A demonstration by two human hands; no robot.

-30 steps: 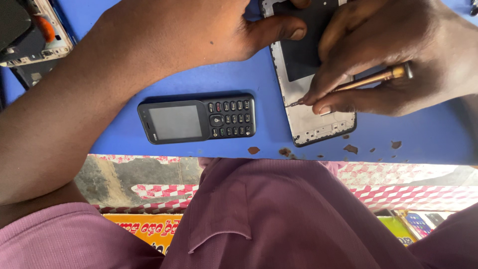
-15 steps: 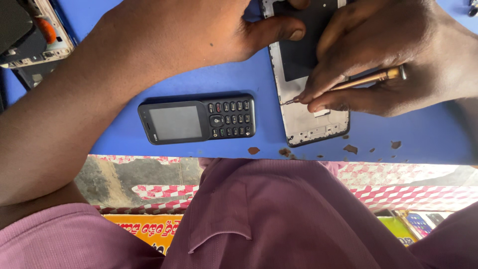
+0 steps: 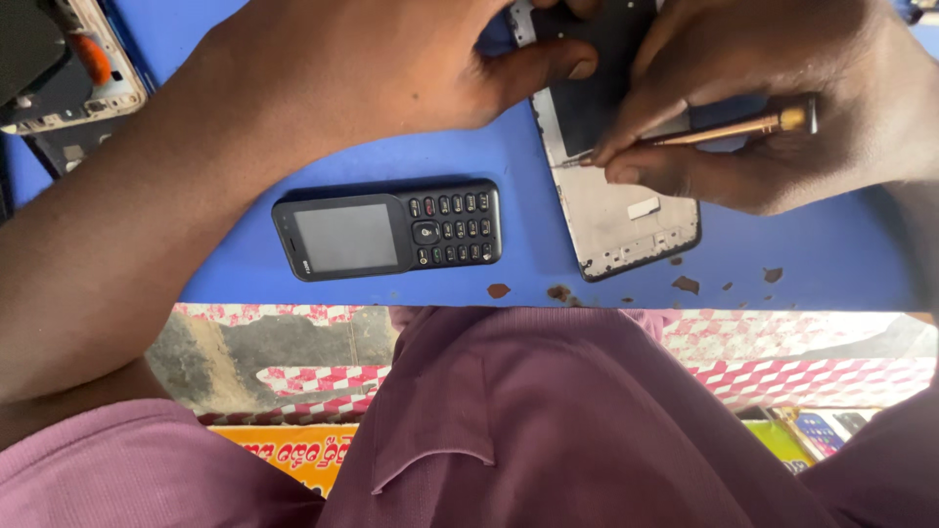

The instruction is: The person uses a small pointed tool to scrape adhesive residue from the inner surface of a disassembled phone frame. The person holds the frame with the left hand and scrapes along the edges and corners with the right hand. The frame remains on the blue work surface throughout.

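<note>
Right hand (image 3: 773, 117) pinches a thin gold-coloured tool (image 3: 729, 127) between thumb and fingers, like a pencil. Its tip touches the phone frame (image 3: 626, 210), which lies right under this hand on the blue table (image 3: 831, 259). The tool lies almost flat and points left, across the frame. The frame's long side runs up and down in the picture, from the hands down toward the table's near edge.

The left hand (image 3: 381, 73) comes in from the left. Its thumb (image 3: 538, 70) presses on the frame's upper left edge, gripping it so it stays put. Both hands touch the frame, but the right one is the hand with the tool on it.

The frame is a phone's shell with no screen. Its upper part is dark, and its lower part is pale grey with a small white patch. Its rim is dark.

Just left of the frame, not touching it, lies a small black keypad phone (image 3: 389, 233) on its side. Little brown scraps (image 3: 685, 284) sit on the table near the frame's lower end.
</note>
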